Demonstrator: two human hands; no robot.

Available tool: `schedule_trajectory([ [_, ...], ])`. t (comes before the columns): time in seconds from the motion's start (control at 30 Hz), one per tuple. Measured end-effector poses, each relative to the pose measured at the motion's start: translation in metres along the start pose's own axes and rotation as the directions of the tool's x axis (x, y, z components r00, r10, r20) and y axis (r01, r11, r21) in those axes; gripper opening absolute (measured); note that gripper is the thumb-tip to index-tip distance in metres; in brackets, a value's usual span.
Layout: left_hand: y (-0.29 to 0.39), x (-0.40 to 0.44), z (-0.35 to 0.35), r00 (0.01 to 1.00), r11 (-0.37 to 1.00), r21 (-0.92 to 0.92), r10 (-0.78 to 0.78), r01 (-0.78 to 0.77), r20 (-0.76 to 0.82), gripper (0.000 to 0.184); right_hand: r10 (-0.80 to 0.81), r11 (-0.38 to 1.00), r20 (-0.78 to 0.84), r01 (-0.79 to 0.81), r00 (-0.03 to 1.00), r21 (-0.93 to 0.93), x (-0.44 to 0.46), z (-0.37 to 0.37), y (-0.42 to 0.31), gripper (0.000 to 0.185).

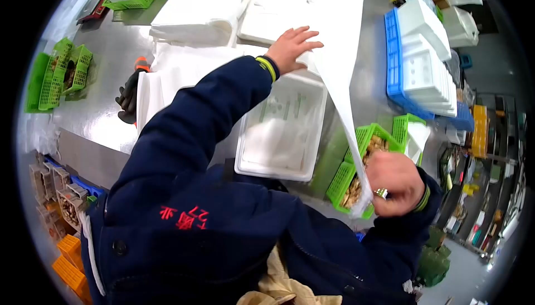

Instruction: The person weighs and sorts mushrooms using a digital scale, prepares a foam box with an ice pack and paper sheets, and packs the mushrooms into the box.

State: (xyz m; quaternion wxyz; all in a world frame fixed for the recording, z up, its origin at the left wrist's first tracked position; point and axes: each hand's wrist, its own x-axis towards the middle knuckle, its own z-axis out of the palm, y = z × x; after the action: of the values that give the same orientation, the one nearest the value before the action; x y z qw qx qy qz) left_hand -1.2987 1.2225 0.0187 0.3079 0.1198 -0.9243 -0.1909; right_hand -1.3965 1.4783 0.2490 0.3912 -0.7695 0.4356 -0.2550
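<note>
My left hand (292,49) lies flat with its fingers spread, near the far end of a white foam box (281,132) and beside a stack of white sheets (337,23). Low on the right, my right hand (394,183) is closed, pinching the gathered end of a long white sheet (344,104). That sheet stretches from the stack down past the box's right side. A ring shows on the right hand. The foam box is uncovered, with faint green marks on its bottom.
Green baskets (341,185) with brownish contents stand right of the box, partly behind my right hand. A blue crate (394,60) holds stacked white foam pieces (426,76). Dark gloves (129,96) lie at left, near folded white sheets (192,12). More green baskets (53,79) sit at far left.
</note>
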Motion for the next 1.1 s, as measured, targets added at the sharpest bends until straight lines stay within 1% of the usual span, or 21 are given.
schedule_trajectory([
  [0.03,-0.010,-0.001,0.021,0.998,0.999,-0.019,-0.048,0.048,0.039,0.052,-0.005,0.999,0.008,0.005,1.000,0.032,-0.012,0.004,-0.015,0.014],
  [0.07,-0.014,-0.004,0.037,0.991,0.996,-0.008,-0.093,0.094,0.099,0.033,0.016,1.000,-0.028,-0.016,0.999,-0.002,-0.024,0.010,-0.027,0.015],
  [0.1,-0.011,-0.004,0.042,0.976,0.983,-0.112,-0.127,0.148,0.180,0.024,0.040,0.999,-0.062,-0.042,0.997,-0.028,-0.036,0.016,-0.036,0.016],
  [0.17,-0.009,-0.007,0.044,0.970,0.950,-0.217,-0.198,0.225,0.140,0.023,0.165,0.971,-0.132,-0.185,0.977,-0.155,-0.059,0.031,-0.038,0.019],
  [0.23,-0.019,-0.006,0.018,0.971,0.953,-0.202,-0.235,0.224,-0.033,0.025,0.280,0.890,-0.203,-0.333,0.938,-0.312,-0.074,0.046,-0.029,0.020],
  [0.3,-0.008,-0.025,-0.035,0.912,0.957,-0.278,-0.187,0.085,-0.365,0.027,0.341,0.743,-0.226,-0.409,0.912,-0.529,-0.086,0.065,-0.014,0.018],
  [0.37,0.000,-0.058,-0.082,0.849,0.998,0.058,0.041,-0.013,-0.527,0.028,0.363,0.632,-0.260,-0.441,0.895,-0.638,-0.101,0.083,0.011,0.015],
  [0.43,0.037,-0.103,-0.126,0.919,0.963,0.269,0.119,-0.015,-0.376,0.026,0.368,0.567,-0.280,-0.453,0.887,-0.688,-0.117,0.093,0.044,0.013],
  [0.5,0.060,-0.150,-0.137,0.914,0.948,0.317,0.163,-0.040,-0.373,0.018,0.373,0.500,-0.307,-0.469,0.876,-0.728,-0.129,0.097,0.071,0.010],
  [0.57,0.080,-0.196,-0.131,0.940,0.956,0.291,0.111,-0.014,-0.322,0.016,0.418,0.459,-0.258,-0.448,0.871,-0.767,-0.142,0.096,0.100,0.010],
  [0.63,0.095,-0.236,-0.112,0.979,0.974,0.225,0.033,0.014,-0.203,0.013,0.493,0.387,-0.236,-0.455,0.837,-0.802,-0.149,0.091,0.123,0.011],
  [0.7,0.105,-0.256,-0.092,0.997,0.984,0.161,-0.071,0.075,-0.027,0.016,0.702,0.238,-0.215,-0.509,0.678,-0.827,-0.151,0.081,0.142,0.012],
  [0.77,0.112,-0.263,-0.077,0.982,0.995,-0.025,-0.091,0.096,0.168,0.022,0.697,0.194,-0.251,-0.514,0.672,-0.835,-0.158,0.070,0.165,0.011],
  [0.83,0.118,-0.262,-0.076,0.943,0.929,-0.320,-0.077,0.185,0.324,0.027,0.775,0.050,-0.315,-0.549,0.548,-0.834,-0.162,0.056,0.185,0.012],
  [0.87,0.115,-0.261,-0.075,0.907,0.845,-0.447,-0.100,0.295,0.410,0.029,0.821,0.000,-0.319,-0.558,0.474,-0.830,-0.163,0.049,0.192,0.013],
  [0.9,0.114,-0.257,-0.080,0.843,0.732,-0.500,-0.188,0.462,0.503,0.030,0.910,-0.110,-0.290,-0.500,0.298,-0.859,-0.157,0.041,0.197,0.017],
  [0.97,0.098,-0.249,-0.078,0.902,0.817,-0.446,-0.191,0.365,0.387,0.031,0.931,-0.249,-0.349,-0.510,0.109,-0.823,-0.160,0.035,0.218,0.020],
  [1.0,0.091,-0.239,-0.078,0.925,0.877,-0.369,-0.185,0.308,0.332,0.033,0.852,-0.211,-0.473,-0.679,0.225,-0.703,-0.144,0.041,0.205,0.016],
  [1.03,0.082,-0.232,-0.074,0.947,0.935,-0.284,-0.126,0.213,0.296,0.037,0.841,-0.111,-0.414,-0.638,0.348,-0.762,-0.128,0.044,0.199,0.017],
  [1.07,0.076,-0.220,-0.075,0.944,0.970,-0.194,-0.078,0.146,0.320,0.046,0.786,-0.080,-0.424,-0.606,0.450,-0.792,-0.101,0.056,0.192,0.018],
  [1.1,0.074,-0.209,-0.074,0.936,0.992,-0.104,-0.031,0.072,0.350,0.054,0.690,0.044,-0.402,-0.590,0.601,-0.806,-0.077,0.072,0.189,0.020],
])
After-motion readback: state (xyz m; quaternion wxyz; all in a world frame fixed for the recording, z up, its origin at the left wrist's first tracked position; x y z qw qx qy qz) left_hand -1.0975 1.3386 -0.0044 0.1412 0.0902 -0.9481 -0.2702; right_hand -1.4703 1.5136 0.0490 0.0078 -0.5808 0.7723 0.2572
